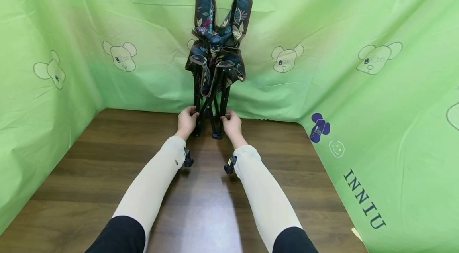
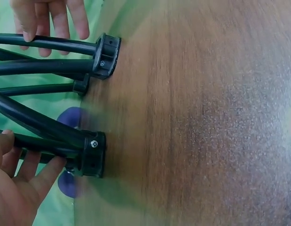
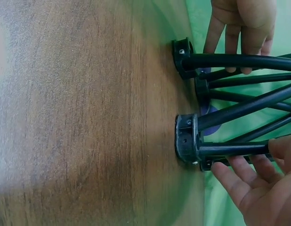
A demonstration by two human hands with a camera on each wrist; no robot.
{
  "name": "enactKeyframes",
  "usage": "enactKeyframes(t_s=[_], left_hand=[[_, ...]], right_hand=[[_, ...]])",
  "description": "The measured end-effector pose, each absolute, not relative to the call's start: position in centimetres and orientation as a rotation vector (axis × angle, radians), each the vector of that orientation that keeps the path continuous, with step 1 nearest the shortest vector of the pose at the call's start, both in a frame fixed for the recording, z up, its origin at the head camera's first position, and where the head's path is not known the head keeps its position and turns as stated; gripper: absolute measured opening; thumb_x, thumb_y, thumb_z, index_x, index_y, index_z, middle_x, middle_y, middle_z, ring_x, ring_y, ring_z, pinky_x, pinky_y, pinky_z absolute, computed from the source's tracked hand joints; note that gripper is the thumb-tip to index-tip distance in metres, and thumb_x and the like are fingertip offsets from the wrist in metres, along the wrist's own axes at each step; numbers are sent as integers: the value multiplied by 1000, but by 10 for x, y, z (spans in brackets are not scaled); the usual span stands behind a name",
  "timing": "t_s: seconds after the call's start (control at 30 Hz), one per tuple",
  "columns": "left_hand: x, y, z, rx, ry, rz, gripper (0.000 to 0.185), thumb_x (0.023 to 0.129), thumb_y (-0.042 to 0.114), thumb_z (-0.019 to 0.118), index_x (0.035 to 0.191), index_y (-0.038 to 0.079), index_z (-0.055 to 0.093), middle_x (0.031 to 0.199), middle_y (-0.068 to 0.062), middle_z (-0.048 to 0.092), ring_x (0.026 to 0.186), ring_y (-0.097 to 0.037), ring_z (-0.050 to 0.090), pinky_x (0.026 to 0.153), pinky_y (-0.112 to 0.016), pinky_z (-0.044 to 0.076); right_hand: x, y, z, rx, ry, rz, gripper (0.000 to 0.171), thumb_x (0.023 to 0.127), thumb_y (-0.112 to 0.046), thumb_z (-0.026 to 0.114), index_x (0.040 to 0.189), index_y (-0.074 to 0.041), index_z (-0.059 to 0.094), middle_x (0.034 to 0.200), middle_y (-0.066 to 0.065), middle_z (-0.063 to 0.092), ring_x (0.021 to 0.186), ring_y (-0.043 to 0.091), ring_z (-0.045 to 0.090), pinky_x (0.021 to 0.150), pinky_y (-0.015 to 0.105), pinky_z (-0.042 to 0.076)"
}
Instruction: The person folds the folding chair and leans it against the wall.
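A folding camp chair (image 1: 215, 40) with dark floral fabric stands upright, mostly folded, at the back of the wooden surface. Its black tubular legs (image 2: 46, 67) cross and end in black plastic feet (image 3: 185, 139) at the surface. Low on the left side, my left hand (image 1: 185, 122) grips a leg tube between thumb and fingers. My right hand (image 1: 233, 125) holds a tube on the opposite side, its thumb (image 3: 281, 146) in front and fingers reaching behind. The fabric seat hangs bunched between the frame parts, above both hands.
A green cloth (image 1: 150, 18) printed with bear heads rises close behind the chair and along both sides. Brown wood-grain surface (image 1: 204, 205) stretches between my forearms. Small dark wrist cameras (image 1: 188, 158) hang at the inner side of each wrist.
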State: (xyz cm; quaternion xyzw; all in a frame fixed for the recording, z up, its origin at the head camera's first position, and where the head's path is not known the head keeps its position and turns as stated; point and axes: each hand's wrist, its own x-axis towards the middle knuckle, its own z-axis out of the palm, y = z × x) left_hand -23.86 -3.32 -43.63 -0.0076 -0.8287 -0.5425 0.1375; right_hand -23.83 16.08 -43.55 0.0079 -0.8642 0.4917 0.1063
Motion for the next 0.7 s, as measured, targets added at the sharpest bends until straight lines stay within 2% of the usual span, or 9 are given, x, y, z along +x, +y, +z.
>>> enactKeyframes(t_s=[0.3,0.53,0.7], left_hand=[[-237,-37,-436,-18,-2366,-1589,33,104,9,60,136,3,63,122,-18,70,117,-32,65,96,-46,54],[-232,-48,-438,-59,-2346,-1650,31,103,10,61,133,4,65,122,-17,71,113,-31,66,88,-43,56],[-226,-55,-437,-99,-2390,-1682,30,103,9,59,132,2,65,122,-18,71,116,-32,66,93,-44,55]], right_hand=[[-235,165,-437,43,-2506,1470,30,103,-14,59,133,-9,64,118,15,72,109,31,68,92,44,55],[-232,174,-436,50,-2471,1525,33,102,-13,59,135,-6,63,114,16,73,101,29,71,87,40,56],[-229,181,-436,58,-2472,1495,33,101,-12,62,133,-6,64,113,17,74,101,30,70,87,41,56]])
